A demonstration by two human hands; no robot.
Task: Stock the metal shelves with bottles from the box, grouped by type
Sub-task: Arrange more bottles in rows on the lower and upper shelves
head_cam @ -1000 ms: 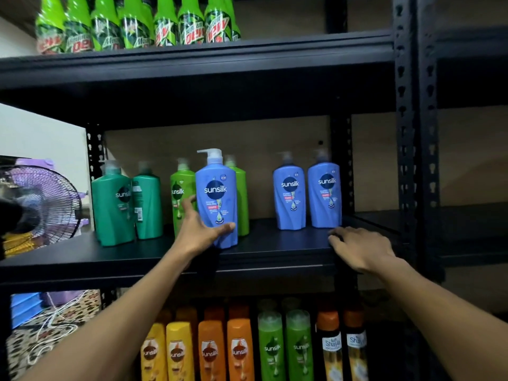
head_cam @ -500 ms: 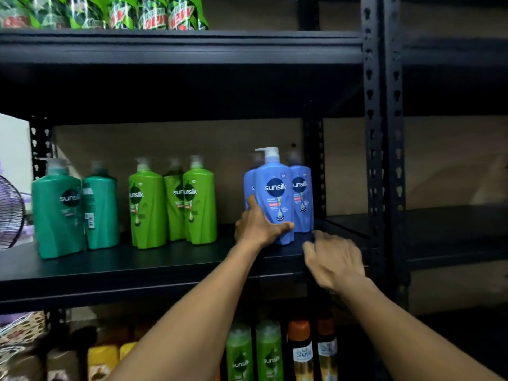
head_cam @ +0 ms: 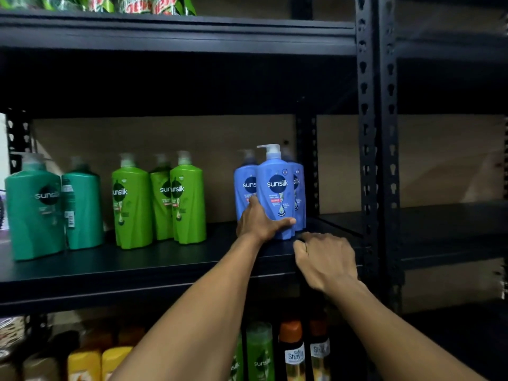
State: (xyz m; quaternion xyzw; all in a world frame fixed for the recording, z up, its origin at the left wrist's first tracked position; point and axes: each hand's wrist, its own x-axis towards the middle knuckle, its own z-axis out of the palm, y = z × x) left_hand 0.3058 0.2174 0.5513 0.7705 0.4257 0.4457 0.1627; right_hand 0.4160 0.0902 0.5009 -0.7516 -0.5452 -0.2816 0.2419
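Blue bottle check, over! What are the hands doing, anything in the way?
Left hand grips front blue bottle, upright on shelf. Right hand rests on shelf edge, holding nothing. Two blue bottles close behind.

A shop or stockroom is suggested. Black slotted metal shelves (head_cam: 154, 273) are stocked with shampoo bottles (head_cam: 132, 204) grouped by colour, and soda bottles (head_cam: 137, 4) are ranged above.
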